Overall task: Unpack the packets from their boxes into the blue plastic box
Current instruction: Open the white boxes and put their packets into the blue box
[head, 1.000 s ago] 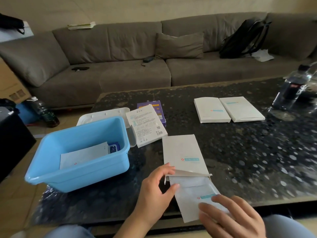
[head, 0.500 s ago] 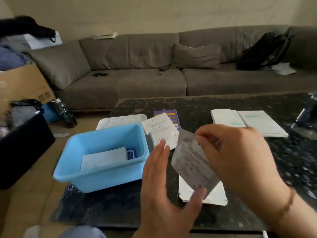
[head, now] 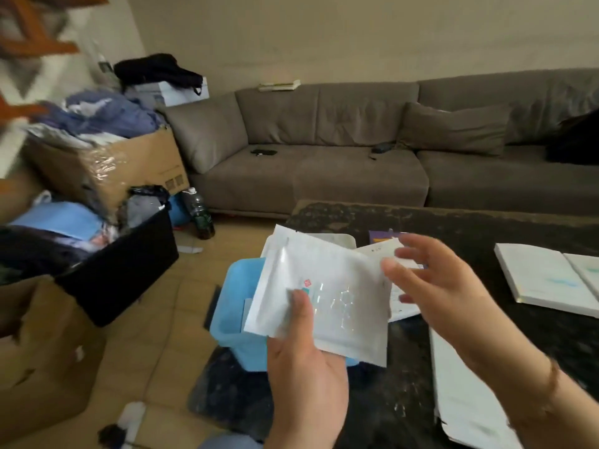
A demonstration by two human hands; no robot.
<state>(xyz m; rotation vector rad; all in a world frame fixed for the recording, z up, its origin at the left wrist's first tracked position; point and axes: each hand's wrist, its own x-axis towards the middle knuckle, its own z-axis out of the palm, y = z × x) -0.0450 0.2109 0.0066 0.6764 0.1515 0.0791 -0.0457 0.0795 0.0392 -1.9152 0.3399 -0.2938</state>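
Head view, nearest first: the left hand (head: 303, 367) rises from the lower edge and pinches a white foil packet (head: 324, 296), thumb laid on its printed face and fingers hidden behind it. The packet is held tilted above the blue plastic box (head: 233, 322), covering most of that box's opening; whether it touches the rim cannot be told. The right hand (head: 444, 293) hovers just beside the packet's right edge, fingers spread and loosely bent, holding nothing; contact with the packet cannot be made out. Below the right forearm, an emptied white box (head: 466, 406) lies flat on the dark speckled table (head: 405, 377) near its front edge. Behind the packet, a white lid (head: 343, 239), a printed leaflet (head: 382, 249) and a purple box (head: 377, 236) show partly beside the blue box. Farther right on the table, two flat white boxes (head: 544, 280) lie side by side, touching. On the floor to the left stand cardboard cartons (head: 107, 166) and a black bin (head: 123, 267) heaped with clothes. A grey sofa (head: 340, 157) runs along the far wall.
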